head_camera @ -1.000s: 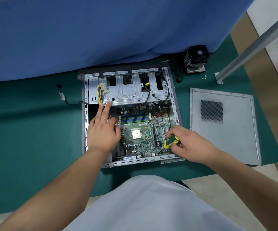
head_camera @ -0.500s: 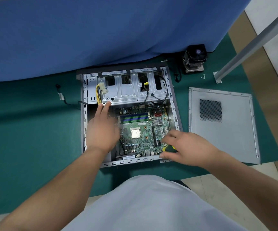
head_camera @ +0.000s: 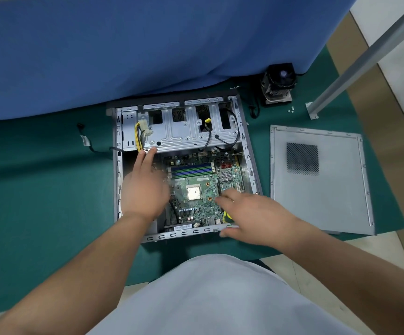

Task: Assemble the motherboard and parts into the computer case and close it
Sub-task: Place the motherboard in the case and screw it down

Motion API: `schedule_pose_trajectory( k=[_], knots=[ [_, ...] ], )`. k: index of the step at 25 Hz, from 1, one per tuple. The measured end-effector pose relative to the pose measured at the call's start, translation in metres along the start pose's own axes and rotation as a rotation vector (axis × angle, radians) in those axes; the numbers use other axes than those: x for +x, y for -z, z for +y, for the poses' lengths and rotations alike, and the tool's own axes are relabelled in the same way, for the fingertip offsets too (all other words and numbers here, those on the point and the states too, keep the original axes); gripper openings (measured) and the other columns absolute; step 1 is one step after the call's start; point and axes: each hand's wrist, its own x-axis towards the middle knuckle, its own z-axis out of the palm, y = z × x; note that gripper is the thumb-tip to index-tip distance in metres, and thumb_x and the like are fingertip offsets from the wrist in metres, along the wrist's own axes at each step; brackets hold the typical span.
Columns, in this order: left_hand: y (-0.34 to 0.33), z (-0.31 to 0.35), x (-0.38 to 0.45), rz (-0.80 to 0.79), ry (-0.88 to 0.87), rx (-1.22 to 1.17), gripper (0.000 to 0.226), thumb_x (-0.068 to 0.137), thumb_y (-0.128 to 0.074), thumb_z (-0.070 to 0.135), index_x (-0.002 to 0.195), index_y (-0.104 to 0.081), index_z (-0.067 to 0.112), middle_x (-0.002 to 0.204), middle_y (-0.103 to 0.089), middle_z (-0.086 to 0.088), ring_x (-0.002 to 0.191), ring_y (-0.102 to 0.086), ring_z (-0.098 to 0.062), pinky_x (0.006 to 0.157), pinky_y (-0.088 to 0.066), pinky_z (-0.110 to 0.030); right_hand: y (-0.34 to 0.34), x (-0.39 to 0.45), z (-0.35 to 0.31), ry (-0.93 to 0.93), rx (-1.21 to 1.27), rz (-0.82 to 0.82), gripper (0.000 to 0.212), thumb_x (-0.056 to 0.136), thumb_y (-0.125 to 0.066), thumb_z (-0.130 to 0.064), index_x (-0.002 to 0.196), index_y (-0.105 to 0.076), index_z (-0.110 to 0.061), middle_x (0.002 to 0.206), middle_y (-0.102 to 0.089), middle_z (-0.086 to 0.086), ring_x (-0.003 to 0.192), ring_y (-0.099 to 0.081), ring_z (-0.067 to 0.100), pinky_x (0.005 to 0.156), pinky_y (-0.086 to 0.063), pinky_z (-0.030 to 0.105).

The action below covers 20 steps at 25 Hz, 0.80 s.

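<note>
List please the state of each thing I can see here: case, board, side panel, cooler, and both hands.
Computer case: open, lying on its side.
Motherboard: inside the case, CPU bare.
Side panel: off, flat on the mat.
CPU cooler: not mounted, outside the case.
Left hand: fingers straight, inside the case.
Right hand: over a yellow-handled tool, blurred.

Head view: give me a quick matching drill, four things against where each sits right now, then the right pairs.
Things:
1. motherboard
2. side panel
3. cooler fan
4. loose screws

Places:
A. flat on the green mat, right of the case
B. on the mat between the fan and the metal post's foot
C. inside the open case
D. standing on the mat behind the case's far right corner, by the blue cloth

Pairs: 1-C, 2-A, 3-D, 4-B
</note>
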Motion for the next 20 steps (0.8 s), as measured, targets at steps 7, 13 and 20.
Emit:
schedule_pose_trajectory(
  k=[7, 13, 20],
  knots=[
    [0.0, 0.001, 0.0, -0.007, 0.004, 0.009, 0.017, 0.09, -0.056, 0.034, 0.09, -0.071, 0.028, 0.171, -0.012, 0.009, 0.158, -0.005, -0.017, 0.106, -0.042, -0.047, -0.001, 0.008, -0.008, -0.099, -0.164, 0.034, 0.059, 0.096, -0.037, -0.074, 0.119, -0.053, -0.023, 0.1, -0.067, 0.002, 0.086, -0.068, 0.031, 0.057, -0.039, 0.033],
    [0.001, 0.001, 0.0, -0.003, 0.006, 0.006, 0.018, 0.09, -0.056, 0.034, 0.092, -0.072, 0.027, 0.17, -0.013, 0.009, 0.158, -0.006, -0.017, 0.106, -0.043, -0.048, 0.005, 0.003, 0.005, 0.15, 0.092, -0.091, 0.04, 0.097, -0.054, -0.026, 0.136, -0.053, -0.036, 0.132, -0.054, -0.002, 0.105, -0.063, 0.03, 0.076, -0.051, 0.037],
    [0.0, 0.0, -0.001, 0.004, 0.007, -0.005, 0.017, 0.091, -0.056, 0.032, 0.092, -0.072, 0.028, 0.17, -0.014, 0.009, 0.158, -0.008, -0.017, 0.105, -0.044, -0.049, -0.001, 0.008, -0.003, 0.015, -0.108, 0.047, 0.055, 0.095, -0.049, -0.067, 0.135, -0.05, -0.028, 0.122, -0.062, 0.003, 0.094, -0.068, 0.031, 0.065, -0.051, 0.037]
  ],
)
